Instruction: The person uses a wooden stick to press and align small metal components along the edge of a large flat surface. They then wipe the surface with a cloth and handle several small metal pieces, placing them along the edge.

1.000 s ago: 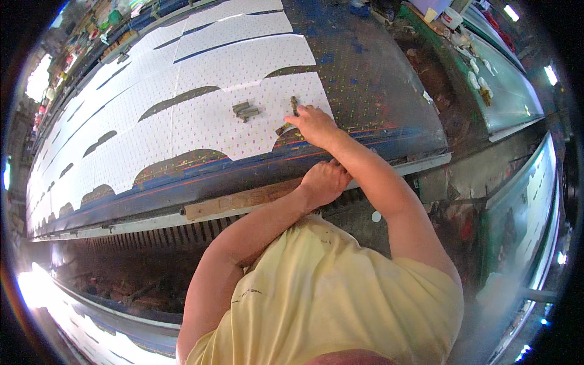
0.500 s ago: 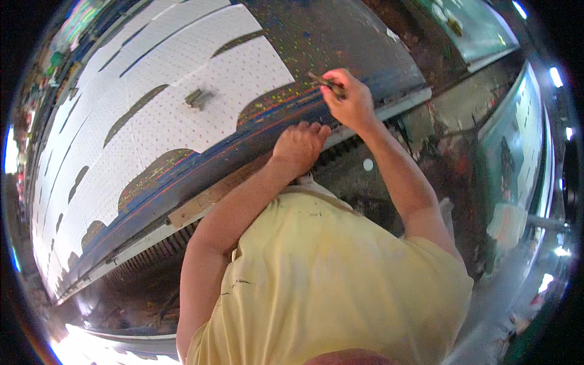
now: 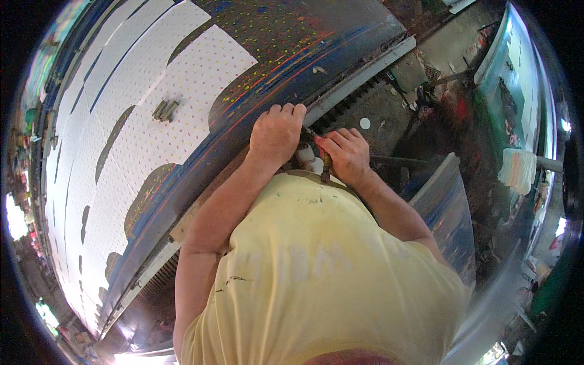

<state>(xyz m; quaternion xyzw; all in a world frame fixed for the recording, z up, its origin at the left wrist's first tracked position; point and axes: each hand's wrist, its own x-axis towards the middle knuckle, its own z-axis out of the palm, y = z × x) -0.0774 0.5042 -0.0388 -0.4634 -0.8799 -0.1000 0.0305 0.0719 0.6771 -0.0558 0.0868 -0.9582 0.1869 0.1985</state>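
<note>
My right hand [image 3: 347, 155] is closed round a slim dark tool with a brown handle [image 3: 326, 165]. Its handle end points back toward my yellow shirt, and its thin front end reaches to the fingers of my left hand. My left hand [image 3: 275, 134] rests at the near edge of a long dark blue table [image 3: 292, 91], knuckles up and fingers curled. Whatever lies under those fingers is hidden. White sheeting with small pink dots [image 3: 201, 91] covers much of the table, with dark curved gaps in it. Several short greenish-brown pieces [image 3: 164, 111] lie together on the sheeting.
A pale metal rail [image 3: 365, 76] runs along the table's near edge, with dark ribbed slots below it. At the right stands another glossy table [image 3: 508, 91], with a whitish cloth [image 3: 518, 170] hanging by it. A blue-grey panel [image 3: 447, 213] leans beside my right arm.
My right hand has drawn the tool back from over the table to beside my left hand at the edge. My left hand has shifted slightly left. The view has turned a little.
</note>
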